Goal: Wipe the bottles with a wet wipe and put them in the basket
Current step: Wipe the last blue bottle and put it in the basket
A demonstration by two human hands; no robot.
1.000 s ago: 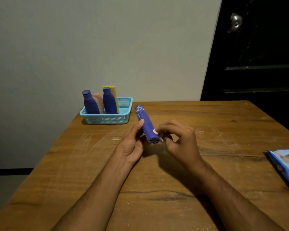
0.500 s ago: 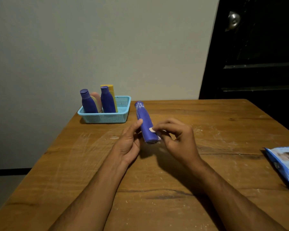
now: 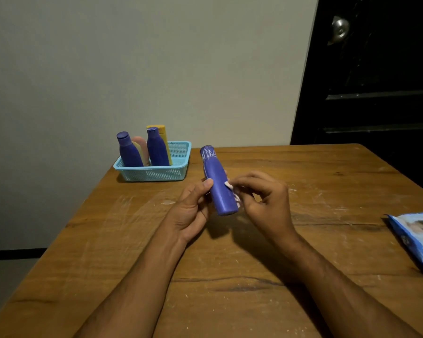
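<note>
The basket (image 3: 154, 172), already loaded with bottles, is found at about ten o'clock from the hands, well apart. The purple bottle (image 3: 218, 181) is gripped by the left hand (image 3: 190, 211), thumb curled on its side; its long axis runs from five to eleven o'clock. A small wet wipe (image 3: 230, 189) is pinched against it by the right hand (image 3: 264, 201). The left hand is judged nearer the basket.

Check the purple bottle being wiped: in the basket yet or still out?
Out. The purple bottle is tilted above the table between the left hand and right hand, clear of the basket.
</note>
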